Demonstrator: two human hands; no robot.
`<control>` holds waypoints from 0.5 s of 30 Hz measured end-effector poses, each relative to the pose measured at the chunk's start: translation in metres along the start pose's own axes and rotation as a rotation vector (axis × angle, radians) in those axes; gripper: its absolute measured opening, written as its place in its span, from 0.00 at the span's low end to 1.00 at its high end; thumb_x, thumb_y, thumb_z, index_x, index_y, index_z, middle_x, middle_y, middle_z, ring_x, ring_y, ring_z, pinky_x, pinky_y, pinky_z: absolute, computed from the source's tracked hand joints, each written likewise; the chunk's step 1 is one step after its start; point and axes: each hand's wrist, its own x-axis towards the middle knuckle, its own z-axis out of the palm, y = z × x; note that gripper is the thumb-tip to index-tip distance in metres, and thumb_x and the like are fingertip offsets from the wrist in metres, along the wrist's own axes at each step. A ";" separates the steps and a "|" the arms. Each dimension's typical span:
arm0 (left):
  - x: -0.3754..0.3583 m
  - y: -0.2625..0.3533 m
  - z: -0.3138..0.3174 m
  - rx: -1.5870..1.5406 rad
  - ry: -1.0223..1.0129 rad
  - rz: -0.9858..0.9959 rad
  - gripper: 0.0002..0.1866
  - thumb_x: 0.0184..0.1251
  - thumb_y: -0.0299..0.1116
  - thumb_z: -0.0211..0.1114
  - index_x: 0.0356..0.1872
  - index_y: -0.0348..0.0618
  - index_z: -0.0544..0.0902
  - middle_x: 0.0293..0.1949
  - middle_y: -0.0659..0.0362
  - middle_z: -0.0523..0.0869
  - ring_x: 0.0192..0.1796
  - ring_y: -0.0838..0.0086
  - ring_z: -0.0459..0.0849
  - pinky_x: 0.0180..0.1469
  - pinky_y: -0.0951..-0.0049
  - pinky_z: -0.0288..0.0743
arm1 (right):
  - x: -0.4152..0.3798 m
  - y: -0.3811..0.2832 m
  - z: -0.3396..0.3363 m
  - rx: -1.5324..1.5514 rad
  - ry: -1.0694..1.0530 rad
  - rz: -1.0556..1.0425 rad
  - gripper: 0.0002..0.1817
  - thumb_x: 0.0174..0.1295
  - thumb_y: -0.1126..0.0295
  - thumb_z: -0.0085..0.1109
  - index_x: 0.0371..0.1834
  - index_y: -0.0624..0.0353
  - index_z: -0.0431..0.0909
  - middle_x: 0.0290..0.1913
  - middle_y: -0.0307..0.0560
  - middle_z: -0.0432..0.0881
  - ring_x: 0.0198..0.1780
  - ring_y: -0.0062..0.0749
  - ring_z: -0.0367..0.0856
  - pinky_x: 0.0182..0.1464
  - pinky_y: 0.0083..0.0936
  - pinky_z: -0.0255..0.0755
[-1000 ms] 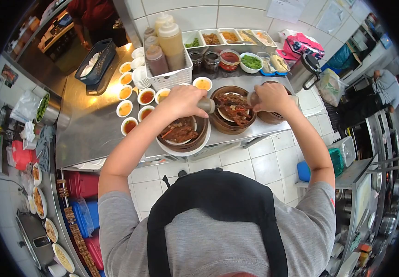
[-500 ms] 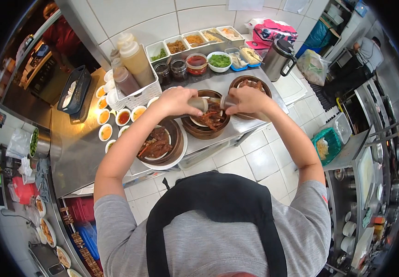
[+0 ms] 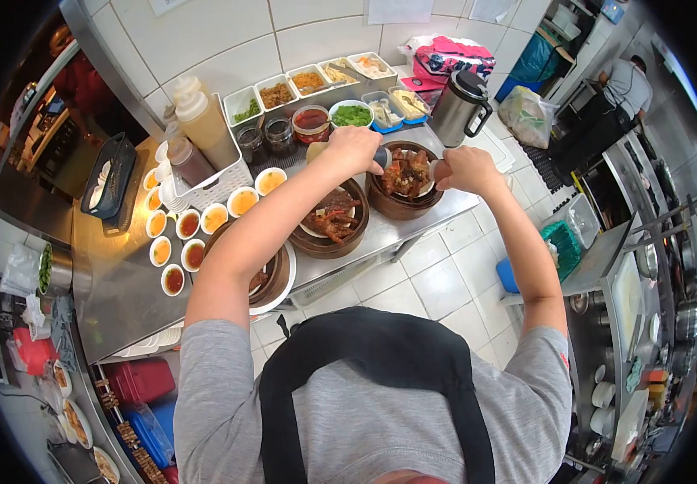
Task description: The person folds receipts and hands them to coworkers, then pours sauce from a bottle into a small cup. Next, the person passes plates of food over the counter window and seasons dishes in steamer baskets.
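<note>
My left hand is wrapped round a small shaker with a dark end, held sideways over the rightmost bamboo steamer basket. Opposite it, my right hand grips a second small brownish shaker, tipped toward the same basket. Inside lies reddish-brown food that looks like chicken feet. Under my left forearm is the middle steamer basket, filled with similar food. A third steamer basket on a white plate is partly hidden by that arm.
Sauce cups stand left, beside a white crate of squeeze bottles. Behind are condiment trays, jars and a bowl of chopped greens. A steel jug stands right. Another person works farther right.
Both hands have moved right with the shakers, from above the middle basket to the rightmost one. The camera view has shifted slightly too.
</note>
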 end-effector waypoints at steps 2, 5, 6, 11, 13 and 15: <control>0.001 -0.005 0.002 -0.012 -0.003 -0.019 0.27 0.39 0.53 0.71 0.38 0.45 0.79 0.34 0.51 0.83 0.41 0.59 0.82 0.41 0.61 0.75 | 0.002 0.009 0.007 0.007 0.005 0.001 0.19 0.36 0.55 0.69 0.31 0.53 0.82 0.33 0.47 0.83 0.37 0.42 0.81 0.38 0.33 0.74; -0.005 -0.016 0.004 -0.176 0.012 -0.012 0.30 0.40 0.55 0.70 0.40 0.42 0.77 0.35 0.49 0.82 0.42 0.58 0.81 0.43 0.61 0.73 | 0.010 0.018 0.009 0.249 -0.025 -0.090 0.24 0.39 0.53 0.68 0.36 0.59 0.80 0.33 0.51 0.82 0.37 0.41 0.81 0.39 0.32 0.73; -0.010 -0.022 0.004 -0.256 0.019 -0.007 0.31 0.41 0.56 0.70 0.41 0.41 0.76 0.36 0.48 0.82 0.43 0.57 0.80 0.44 0.62 0.73 | 0.015 0.020 0.008 0.242 -0.028 -0.119 0.24 0.39 0.53 0.68 0.36 0.59 0.80 0.33 0.51 0.82 0.37 0.41 0.81 0.39 0.32 0.73; -0.044 -0.076 -0.030 -0.489 0.292 -0.172 0.34 0.43 0.56 0.70 0.43 0.35 0.76 0.38 0.49 0.81 0.42 0.63 0.80 0.44 0.68 0.72 | 0.061 -0.031 -0.016 1.164 0.337 -0.368 0.29 0.48 0.54 0.67 0.44 0.67 0.74 0.37 0.49 0.80 0.39 0.29 0.78 0.42 0.25 0.70; -0.083 -0.098 -0.056 -0.690 0.472 -0.268 0.34 0.44 0.53 0.71 0.48 0.36 0.76 0.42 0.53 0.82 0.44 0.69 0.79 0.47 0.68 0.71 | 0.076 -0.078 -0.038 1.246 0.515 -0.476 0.32 0.48 0.55 0.67 0.49 0.67 0.70 0.41 0.50 0.80 0.42 0.29 0.77 0.45 0.24 0.70; -0.105 -0.122 -0.061 -0.828 0.548 -0.315 0.35 0.42 0.52 0.73 0.49 0.40 0.76 0.46 0.52 0.81 0.48 0.67 0.78 0.51 0.69 0.70 | 0.088 -0.111 -0.048 1.258 0.579 -0.517 0.35 0.48 0.55 0.67 0.53 0.68 0.67 0.43 0.51 0.79 0.44 0.30 0.77 0.46 0.24 0.70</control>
